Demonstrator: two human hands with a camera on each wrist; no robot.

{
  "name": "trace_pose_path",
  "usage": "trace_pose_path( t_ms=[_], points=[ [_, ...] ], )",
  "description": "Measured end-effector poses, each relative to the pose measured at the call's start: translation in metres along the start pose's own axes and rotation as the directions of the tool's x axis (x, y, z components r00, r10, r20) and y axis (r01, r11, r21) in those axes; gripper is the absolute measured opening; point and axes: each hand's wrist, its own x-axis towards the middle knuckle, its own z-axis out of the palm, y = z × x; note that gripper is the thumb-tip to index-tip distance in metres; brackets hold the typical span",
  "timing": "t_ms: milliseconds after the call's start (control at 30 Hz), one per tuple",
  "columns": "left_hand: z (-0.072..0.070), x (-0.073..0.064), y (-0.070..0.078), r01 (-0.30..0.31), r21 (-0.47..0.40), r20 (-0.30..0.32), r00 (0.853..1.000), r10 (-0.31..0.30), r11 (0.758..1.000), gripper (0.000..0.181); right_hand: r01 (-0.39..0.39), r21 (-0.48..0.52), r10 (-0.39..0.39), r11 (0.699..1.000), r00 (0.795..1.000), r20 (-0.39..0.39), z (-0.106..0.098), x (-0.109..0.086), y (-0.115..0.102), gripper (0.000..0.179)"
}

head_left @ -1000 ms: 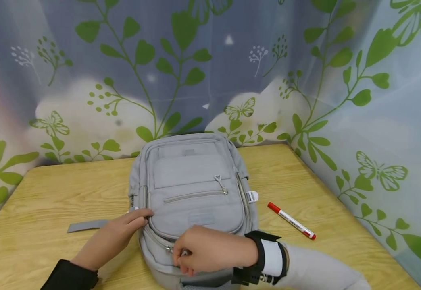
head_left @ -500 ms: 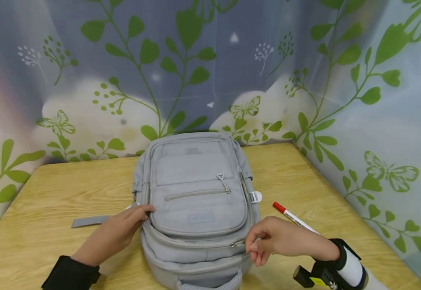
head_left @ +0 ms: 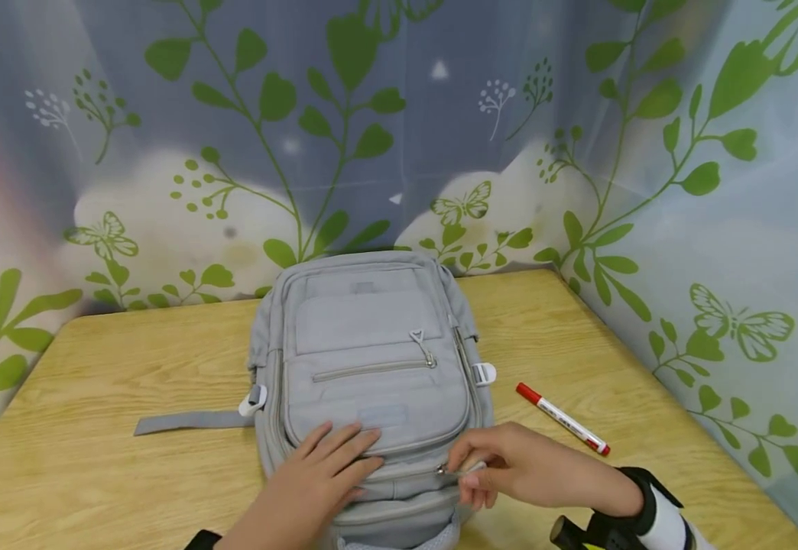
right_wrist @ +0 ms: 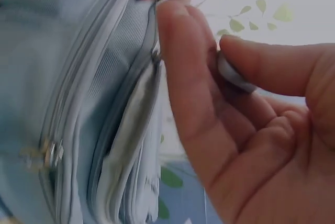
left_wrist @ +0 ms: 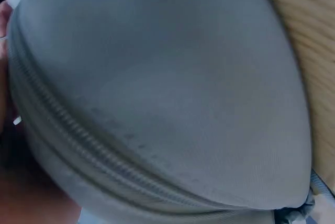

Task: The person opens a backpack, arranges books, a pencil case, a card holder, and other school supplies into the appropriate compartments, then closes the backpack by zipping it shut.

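A grey backpack [head_left: 364,321] lies front side up on the wooden table. My left hand [head_left: 319,473] rests on its lower front, fingers spread over the fabric just beside a curved zipper. At the backpack's lower right, my right hand [head_left: 519,464] pinches a zipper pull [head_left: 442,469] between thumb and forefinger. The right wrist view shows the grey pull tab [right_wrist: 234,75] under the thumb, the other fingers bent behind it. Grey fabric and a zipper track [left_wrist: 104,153] fill most of the left wrist view.
A red-capped marker [head_left: 562,418] lies on the table [head_left: 158,351] to the right of the backpack. A grey strap [head_left: 193,421] with a white buckle [head_left: 253,400] extends leftward. A patterned curtain [head_left: 344,137] hangs behind and along the right side.
My right hand has drawn the zipper pull from the lower left of the backpack to its lower right. My left hand has moved from the left edge onto the lower front.
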Motion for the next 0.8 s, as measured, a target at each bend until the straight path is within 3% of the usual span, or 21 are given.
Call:
trace_pose_path(
  t_ms=[167, 333, 467, 600, 800],
  points=[
    [0.003, -0.002, -0.001, 0.015, -0.071, 0.018, 1.000, -0.014, 0.997, 0.037, -0.056, -0.101, 0.051, 0.993, 0.997, -0.050, -0.011, -0.009, 0.006, 0.014],
    [0.000, -0.007, -0.005, 0.008, -0.124, 0.057, 0.998, -0.001, 0.992, 0.037, -0.086, -0.170, 0.069, 0.982, 0.992, -0.104, -0.037, -0.018, 0.016, 0.014],
    [0.000, -0.010, -0.010, -0.006, -0.163, 0.063, 0.998, 0.016, 0.987, 0.038, -0.146, -0.321, 0.075, 0.936, 0.972, -0.223, -0.060, -0.014, 0.031, 0.013],
    [0.001, -0.012, -0.014, -0.014, -0.216, 0.057, 0.998, 0.027, 0.976, 0.037, -0.254, -0.449, 0.066, 0.856, 0.917, -0.392, -0.077, 0.006, 0.047, 0.011],
    [0.000, -0.016, -0.020, -0.017, -0.276, 0.094, 0.995, 0.045, 0.961, 0.037, -0.395, -0.543, -0.032, 0.742, 0.787, -0.616, -0.092, 0.050, 0.061, 0.012]
  ],
)
